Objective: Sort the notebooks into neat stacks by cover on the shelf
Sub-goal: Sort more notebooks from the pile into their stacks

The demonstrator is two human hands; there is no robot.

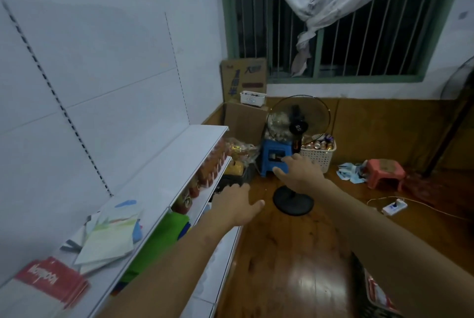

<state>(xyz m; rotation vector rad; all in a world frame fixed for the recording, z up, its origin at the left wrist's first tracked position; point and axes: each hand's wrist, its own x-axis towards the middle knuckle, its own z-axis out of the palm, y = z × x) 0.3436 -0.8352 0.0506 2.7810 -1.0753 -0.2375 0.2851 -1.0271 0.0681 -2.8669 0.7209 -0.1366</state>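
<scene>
Glossy wooden floor point(295, 261) stretches toward a barred window at 12 o'clock. At 8 o'clock, flat paper notebooks point(107, 235) lie askew on the smooth white shelf point(164, 164), a red-covered stack point(48, 279) nearest. Left hand point(236, 205) and right hand point(300, 174) reach forward, fingers spread, holding nothing. A round-based fan point(295, 138) stands ahead at 12 o'clock.

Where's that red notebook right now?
In the head view the red notebook lies at the bottom left, on the top shelf, beside a loose pile of pale notebooks. Neither hand touches it.
</scene>
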